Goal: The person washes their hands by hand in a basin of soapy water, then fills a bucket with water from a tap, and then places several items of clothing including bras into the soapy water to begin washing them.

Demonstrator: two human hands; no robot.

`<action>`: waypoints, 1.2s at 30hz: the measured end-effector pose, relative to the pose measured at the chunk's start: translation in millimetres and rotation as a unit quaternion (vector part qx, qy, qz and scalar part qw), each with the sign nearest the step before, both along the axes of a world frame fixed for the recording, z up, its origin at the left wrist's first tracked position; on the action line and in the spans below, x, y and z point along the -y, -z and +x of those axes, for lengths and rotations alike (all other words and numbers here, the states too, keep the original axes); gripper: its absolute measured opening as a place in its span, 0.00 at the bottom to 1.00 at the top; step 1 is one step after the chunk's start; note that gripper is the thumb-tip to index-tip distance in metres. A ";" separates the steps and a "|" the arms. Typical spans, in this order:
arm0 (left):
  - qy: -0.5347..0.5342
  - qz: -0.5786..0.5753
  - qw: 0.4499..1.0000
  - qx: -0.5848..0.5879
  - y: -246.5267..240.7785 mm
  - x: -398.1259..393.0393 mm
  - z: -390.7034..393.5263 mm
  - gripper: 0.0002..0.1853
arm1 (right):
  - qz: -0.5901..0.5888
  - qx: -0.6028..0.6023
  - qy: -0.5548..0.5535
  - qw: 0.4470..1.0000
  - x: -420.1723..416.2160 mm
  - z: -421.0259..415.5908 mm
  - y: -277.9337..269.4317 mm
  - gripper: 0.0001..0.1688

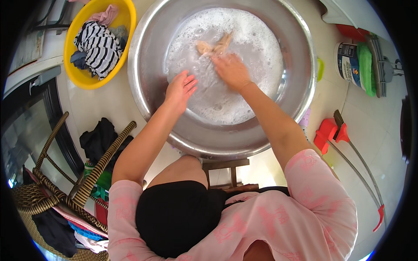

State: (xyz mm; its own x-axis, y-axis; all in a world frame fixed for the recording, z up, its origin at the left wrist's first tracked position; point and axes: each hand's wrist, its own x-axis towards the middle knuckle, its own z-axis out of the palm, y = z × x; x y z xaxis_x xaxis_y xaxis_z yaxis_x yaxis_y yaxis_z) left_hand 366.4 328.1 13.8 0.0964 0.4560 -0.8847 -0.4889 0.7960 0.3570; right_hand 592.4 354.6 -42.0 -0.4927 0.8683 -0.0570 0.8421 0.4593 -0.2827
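Observation:
A large round stainless steel basin (298, 65) stands before me, holding cloudy water topped with white suds (225, 114). Some tan cloth (222, 44) pokes up through the water near the middle, most of it hidden below the surface. My right hand (232, 71) is at the water just on the near side of this cloth, fingers stretched out and blurred, with ripples around it. Whether its fingertips touch the cloth is unclear. Over the left part of the water hangs my left hand (181, 89), wet, fingers apart, with nothing in it.
At upper left, a yellow plastic tub (68, 62) holds a black-and-white striped garment (99, 45) and other clothes. A woven chair (49, 199) with clothes stands at lower left. On the right are a red dustpan (325, 132), a brush (341, 130) and a bucket (347, 62).

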 end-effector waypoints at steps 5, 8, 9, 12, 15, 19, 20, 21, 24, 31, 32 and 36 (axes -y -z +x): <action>0.015 -0.053 0.998 0.041 4.2 1.1 0.7 0.28 | 0.142 -0.052 0.280 0.948 8.1 -15.1 8.8 0.30; 0.017 -0.080 0.989 0.121 -4.6 -2.9 17.3 0.27 | 0.025 -0.255 0.267 0.929 34.7 -54.3 7.1 0.24; -0.004 -0.073 0.986 0.151 0.1 0.9 19.3 0.27 | -0.130 -0.331 0.337 0.871 40.9 -76.7 -16.8 0.20; 0.006 -0.037 0.970 0.241 2.9 -1.9 26.3 0.29 | -0.109 -0.433 0.336 0.829 70.5 -118.2 -48.1 0.08; -0.027 0.092 0.981 0.166 28.0 14.2 7.7 0.34 | -0.024 -0.424 0.103 0.900 72.2 -120.0 -109.9 0.10; 0.030 0.029 0.982 0.186 3.9 8.2 35.2 0.31 | -0.025 -0.213 0.263 0.941 39.7 -55.7 -40.5 0.10; 0.046 0.047 0.982 0.178 -6.4 5.9 36.9 0.31 | -0.060 -0.240 0.368 0.896 20.6 -32.1 -29.6 0.11; 0.063 0.060 0.981 0.175 -16.0 5.6 42.6 0.31 | -0.030 -0.207 0.401 0.892 10.8 -4.2 -17.6 0.12; 0.114 0.042 0.992 0.025 -4.4 10.3 30.2 0.31 | 0.077 -0.136 0.436 0.886 8.1 13.7 -17.7 0.13; 0.008 0.028 0.987 0.158 22.1 -9.0 4.1 0.22 | -0.262 -0.372 0.371 0.809 57.4 -105.5 -73.8 0.15; 0.034 0.023 0.994 0.103 14.5 -15.9 5.9 0.18 | -0.241 -0.390 0.318 0.830 64.7 -118.7 -93.9 0.15; 0.076 0.032 0.981 0.174 21.7 2.3 10.9 0.18 | 0.011 -0.352 0.186 0.917 69.5 -118.0 -92.5 0.12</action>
State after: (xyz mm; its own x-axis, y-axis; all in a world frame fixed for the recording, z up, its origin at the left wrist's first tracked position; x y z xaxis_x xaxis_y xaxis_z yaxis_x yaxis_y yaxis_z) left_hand 377.2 325.8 -8.0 0.4586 0.4663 -0.7565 -0.4669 0.8507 0.2413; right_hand 474.4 285.1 50.5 -0.0710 0.9810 0.1807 0.5533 0.1894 -0.8111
